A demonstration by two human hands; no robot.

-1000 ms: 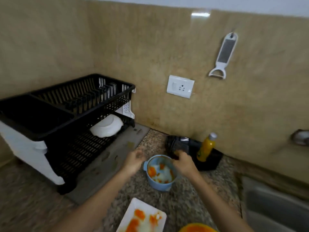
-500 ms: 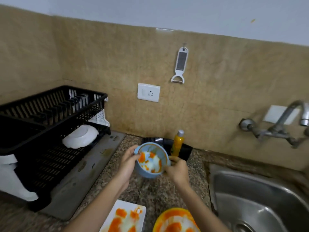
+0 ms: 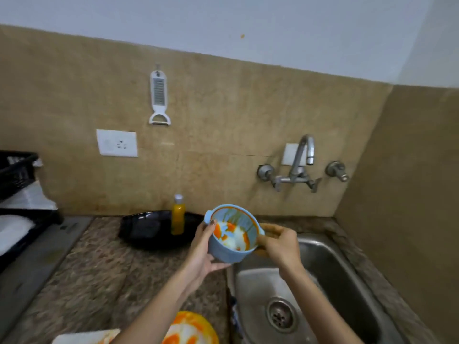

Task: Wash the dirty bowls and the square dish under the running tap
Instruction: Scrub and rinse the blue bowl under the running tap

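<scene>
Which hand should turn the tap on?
Right hand: it only pinches the bowl handle and is nearer the tap. Left hand cups the bowl from below, likely enough to hold it alone.

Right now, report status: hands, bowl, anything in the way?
Left hand and right hand both holding blue bowl, tilted, smeared orange, over sink edge. Tap shows no water. Nothing between bowl and tap.

Tan tiles [image 3: 223, 125] covered the back wall beneath a pale painted band [image 3: 223, 23] and met a side wall [image 3: 412, 194] at the right. A white socket [image 3: 116, 143] and a hanging peeler [image 3: 159, 98] sat above the speckled brown surface [image 3: 99, 281].
</scene>
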